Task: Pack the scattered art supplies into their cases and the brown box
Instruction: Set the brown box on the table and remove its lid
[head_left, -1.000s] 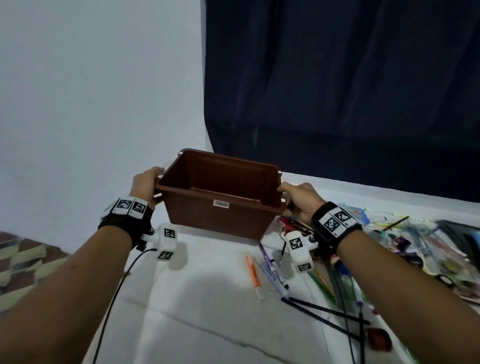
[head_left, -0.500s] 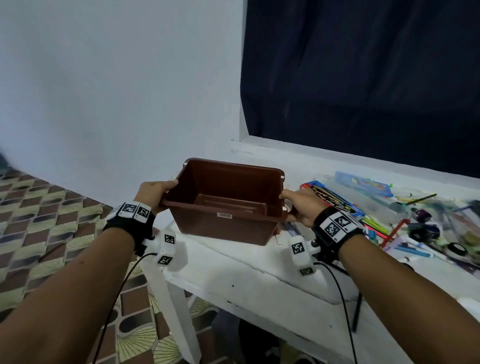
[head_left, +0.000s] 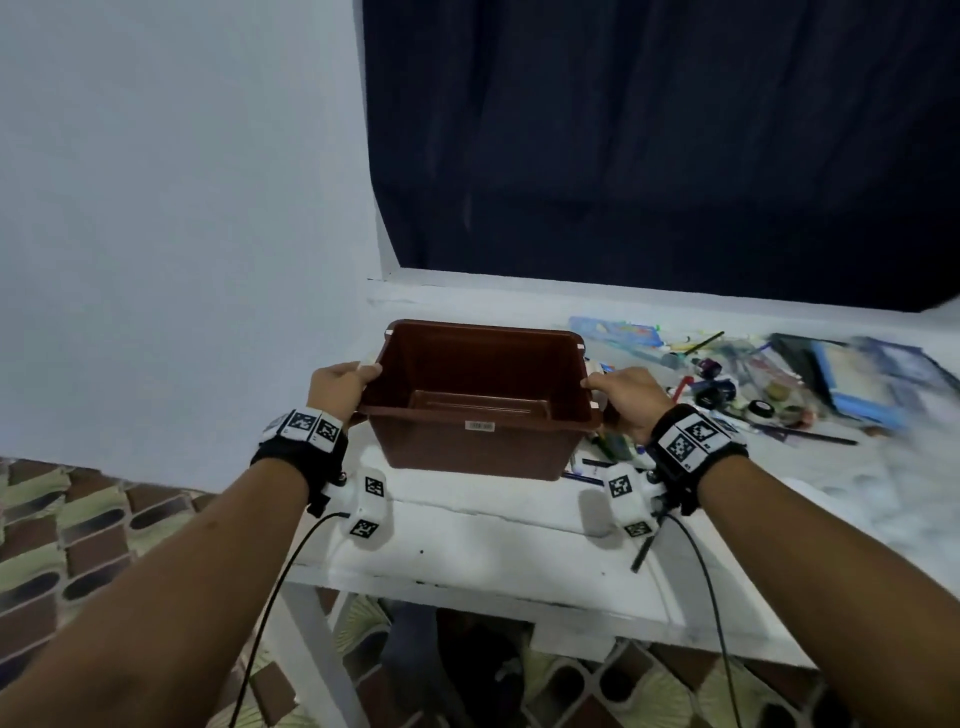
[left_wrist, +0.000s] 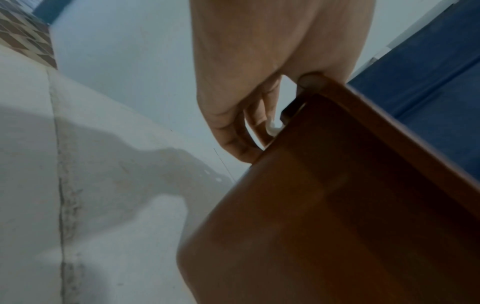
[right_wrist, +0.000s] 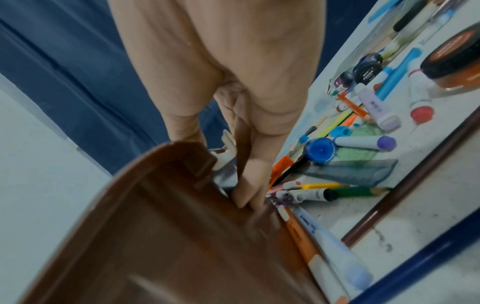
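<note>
Head view: empty brown rectangular plastic box (head_left: 480, 405) held over the white painted surface (head_left: 493, 540), left hand (head_left: 340, 387) and right hand (head_left: 626, 400) each grasping an opposite rim (likely to keep it level). Scattered pens and markers (head_left: 727, 384) lay just right.

Left wrist: fingers (left_wrist: 233, 131) hooked under the rim lip.

Right wrist: fingers (right_wrist: 250, 185) curled beneath the rim, markers close beside.

Bare surface (head_left: 467, 540) is lying open in front of the brown box (head_left: 478, 441) and to its left. Markers and pens (right_wrist: 350, 148) are crowding the surface right of it, touching its right side.
</note>
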